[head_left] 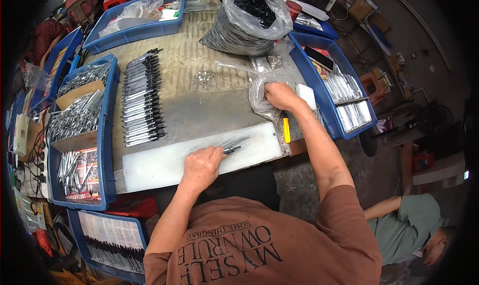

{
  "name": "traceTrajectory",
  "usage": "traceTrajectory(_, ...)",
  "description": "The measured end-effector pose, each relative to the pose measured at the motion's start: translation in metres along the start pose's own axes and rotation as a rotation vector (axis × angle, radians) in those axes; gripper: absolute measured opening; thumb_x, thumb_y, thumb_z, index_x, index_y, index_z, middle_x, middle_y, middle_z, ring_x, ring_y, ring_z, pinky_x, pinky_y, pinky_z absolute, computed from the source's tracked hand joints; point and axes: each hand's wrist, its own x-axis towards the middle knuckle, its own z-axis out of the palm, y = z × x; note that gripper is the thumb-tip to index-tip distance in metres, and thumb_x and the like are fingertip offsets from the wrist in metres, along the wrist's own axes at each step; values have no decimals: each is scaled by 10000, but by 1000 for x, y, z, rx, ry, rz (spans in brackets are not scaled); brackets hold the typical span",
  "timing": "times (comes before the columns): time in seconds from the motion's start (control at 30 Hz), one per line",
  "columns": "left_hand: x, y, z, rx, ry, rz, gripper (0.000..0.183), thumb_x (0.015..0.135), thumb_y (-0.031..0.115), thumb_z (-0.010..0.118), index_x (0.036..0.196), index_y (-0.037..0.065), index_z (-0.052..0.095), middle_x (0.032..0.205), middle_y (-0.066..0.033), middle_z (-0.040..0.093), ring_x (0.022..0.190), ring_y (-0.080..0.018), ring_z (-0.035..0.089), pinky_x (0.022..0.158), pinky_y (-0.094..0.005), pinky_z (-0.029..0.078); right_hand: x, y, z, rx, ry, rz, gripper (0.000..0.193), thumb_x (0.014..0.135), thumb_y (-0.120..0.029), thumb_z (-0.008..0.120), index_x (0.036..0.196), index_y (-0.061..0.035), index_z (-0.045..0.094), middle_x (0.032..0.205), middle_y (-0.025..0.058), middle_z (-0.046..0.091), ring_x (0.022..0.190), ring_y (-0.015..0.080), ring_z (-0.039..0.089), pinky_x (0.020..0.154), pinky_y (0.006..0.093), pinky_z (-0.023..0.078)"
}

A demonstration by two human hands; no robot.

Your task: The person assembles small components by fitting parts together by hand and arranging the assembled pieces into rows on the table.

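My left hand [203,164] is closed round a slim pen-like metal rod [232,149], whose dark end points right above a long white board [149,165]. Grey smudges mark the board beneath it. Further right, my right hand [282,96] has its fingers curled down into a small clear plastic bag [259,98]; the fingertips and anything in them are hidden there. A yellow-handled tool [286,130] lies just below that hand. Left of the middle, many similar silver rods with black ends [142,98] lie side by side in a long row.
Blue trays hold metal rods at the left [111,150] and right [333,123]. A big clear sack of black parts [239,40] stands at the back. Tiny metal pieces [204,79] lie mid-table. A person in a green shirt [406,230] is at the lower right.
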Motion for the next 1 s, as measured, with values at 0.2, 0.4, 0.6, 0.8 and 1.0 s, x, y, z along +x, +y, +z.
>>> traceTrajectory(0.2,0,0,-2,13,-13,-5,144,732,105,629,733,64,491,582,-65,474,528,-242,542,459,-355,431,-16,-8,-9,303,288,104,188,743,-127,491,818,18,583,796,253,581,789,398,563,693,448,435)
traceTrajectory(0.4,-1,-2,1,-3,6,-23,159,731,109,639,729,64,487,574,-64,463,514,-245,527,445,-357,413,-55,-67,-9,1006,151,1,112,816,-103,565,831,6,583,702,-66,495,651,22,428,560,185,346)
traceTrajectory(0.6,-2,-2,3,6,-4,-22,147,741,132,631,741,71,498,576,-53,465,510,-233,525,442,-354,413,-86,-114,12,992,18,-231,95,793,-58,571,843,21,584,767,70,568,743,157,537,675,271,428)
traceTrajectory(0.8,-3,-2,2,7,1,-15,138,746,159,626,759,76,517,583,-46,474,513,-223,529,447,-348,419,-90,-122,32,913,98,-275,72,788,-41,586,830,18,584,787,63,549,748,154,499,669,255,409)
traceTrajectory(1.0,-4,-3,2,10,-6,-15,134,747,158,626,763,72,523,590,-49,487,522,-222,538,454,-346,426,-94,-124,32,867,179,-233,70,742,-37,591,800,1,600,754,84,594,735,230,551,670,318,439)
